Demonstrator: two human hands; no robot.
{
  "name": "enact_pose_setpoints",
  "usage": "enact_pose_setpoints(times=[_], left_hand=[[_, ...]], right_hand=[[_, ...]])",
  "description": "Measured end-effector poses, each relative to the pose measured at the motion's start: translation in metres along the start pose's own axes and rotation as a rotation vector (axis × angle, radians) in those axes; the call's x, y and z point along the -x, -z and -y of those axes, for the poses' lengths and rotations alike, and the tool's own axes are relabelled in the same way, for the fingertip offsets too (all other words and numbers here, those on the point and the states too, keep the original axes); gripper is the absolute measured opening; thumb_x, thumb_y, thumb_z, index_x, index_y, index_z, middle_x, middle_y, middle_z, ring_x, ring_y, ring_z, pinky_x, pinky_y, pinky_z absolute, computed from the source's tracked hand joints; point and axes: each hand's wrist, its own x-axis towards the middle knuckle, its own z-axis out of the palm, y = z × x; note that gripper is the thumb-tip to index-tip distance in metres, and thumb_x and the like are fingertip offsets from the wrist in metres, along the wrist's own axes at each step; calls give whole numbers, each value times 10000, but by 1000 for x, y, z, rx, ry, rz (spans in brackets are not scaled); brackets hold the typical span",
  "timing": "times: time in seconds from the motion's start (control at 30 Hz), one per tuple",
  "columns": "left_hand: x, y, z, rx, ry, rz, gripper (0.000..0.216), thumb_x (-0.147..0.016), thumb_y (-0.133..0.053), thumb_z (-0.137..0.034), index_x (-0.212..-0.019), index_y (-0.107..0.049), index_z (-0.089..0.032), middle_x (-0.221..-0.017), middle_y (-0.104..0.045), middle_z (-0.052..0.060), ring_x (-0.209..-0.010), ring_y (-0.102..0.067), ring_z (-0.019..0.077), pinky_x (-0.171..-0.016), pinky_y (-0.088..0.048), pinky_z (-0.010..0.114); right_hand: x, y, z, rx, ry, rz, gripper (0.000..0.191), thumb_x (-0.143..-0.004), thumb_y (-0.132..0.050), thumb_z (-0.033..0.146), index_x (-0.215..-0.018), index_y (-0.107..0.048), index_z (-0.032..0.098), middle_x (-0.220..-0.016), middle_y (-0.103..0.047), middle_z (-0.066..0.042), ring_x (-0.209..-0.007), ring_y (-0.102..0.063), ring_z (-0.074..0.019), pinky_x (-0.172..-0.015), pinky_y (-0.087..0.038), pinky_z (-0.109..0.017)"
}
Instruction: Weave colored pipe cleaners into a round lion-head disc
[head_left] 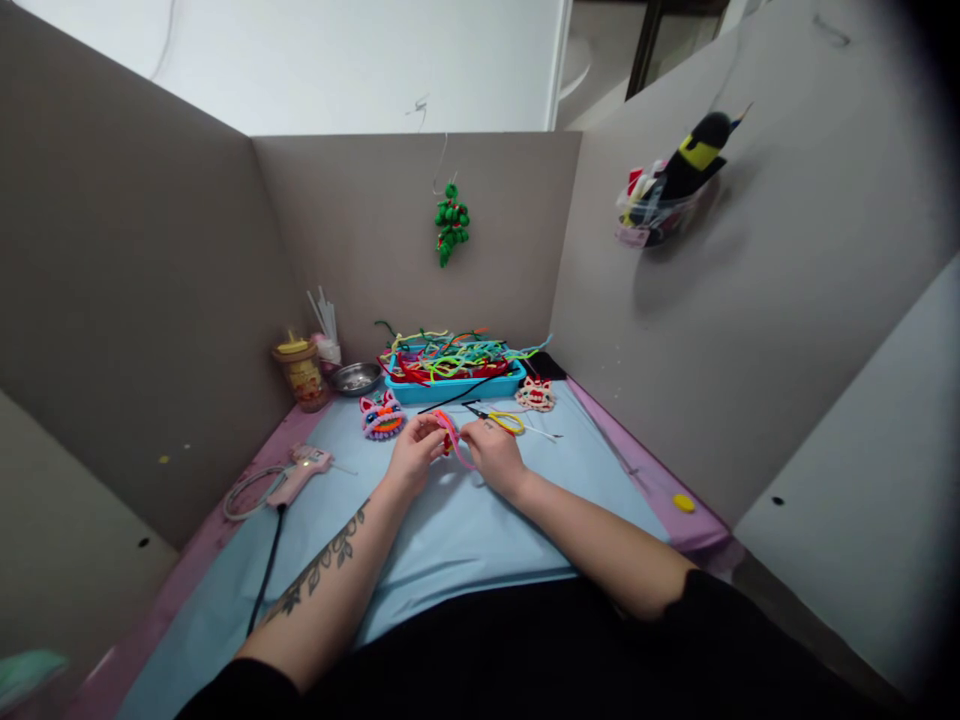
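Between my hands is a pink pipe cleaner (pixel 460 456), bent in a curve, with a small red and yellow bit beside it. My left hand (pixel 417 450) pinches its upper left end. On the other side, the closed fingers of my right hand (pixel 492 456) grip near its middle; part of it is hidden there. Yellow-handled scissors (pixel 510 422) lie just beyond my right hand. A purple pipe-cleaner animal head (pixel 382 416) sits left of my left hand, and a cream and red one (pixel 536 394) sits farther back on the right.
A blue tray (pixel 454 388) heaped with colourful pipe cleaners stands at the back. Left of it are a metal bowl (pixel 356 378) and a lidded cup (pixel 304 375). A pink glue gun (pixel 300 475) with its cord lies at left. Grey partitions (pixel 352 230) enclose the table.
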Motion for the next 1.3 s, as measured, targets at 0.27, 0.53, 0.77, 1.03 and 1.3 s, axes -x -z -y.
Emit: enact_pose_setpoints(times=[0.27, 0.53, 0.77, 1.03, 1.3], left_hand=[[2, -2, 5, -58, -37, 61, 274, -597, -736, -236, -787, -553, -162, -711, -628, -2, -610, -581, 113, -574, -462, 237], [0, 0, 9, -344, -235, 29, 157, -642, -668, -209, -759, -575, -162, -659, -602, -9, -586, -538, 106, -560, -415, 219], [3, -3, 16, -476, -258, 105, 72, -647, -640, -179, -718, -630, -172, -695, -632, 19, -650, -559, 140, -631, -428, 245], [8, -5, 17, -628, -326, 157, 85, -634, -609, -133, -691, -649, -181, -649, -616, 5, -580, -515, 124, -574, -390, 232], [4, -2, 17, -643, -240, 177, 141, -614, -548, -95, -695, -634, -170, -670, -627, 14, -581, -543, 121, -582, -412, 234]], right_hand=[[0, -5, 4, -199, -16, -68, 169, -871, -438, 157, -879, -602, 197, -797, -651, -47, -743, -580, -173, -700, -450, -288], [-4, 6, 6, -372, -93, -108, 156, -865, -472, 224, -948, -598, 184, -842, -604, -54, -765, -554, -166, -697, -446, -288], [-10, 12, 11, -491, -162, -48, 105, -816, -533, 216, -744, -604, 187, -718, -582, -21, -708, -534, -154, -664, -431, -276], [-32, 42, 17, -659, -66, -151, 113, -816, -557, 249, -727, -600, 194, -756, -554, -23, -778, -529, -157, -730, -435, -301], [-92, 78, 18, -723, -29, -337, 151, -825, -580, 304, -723, -558, 194, -794, -512, -9, -768, -495, -132, -721, -420, -285]])
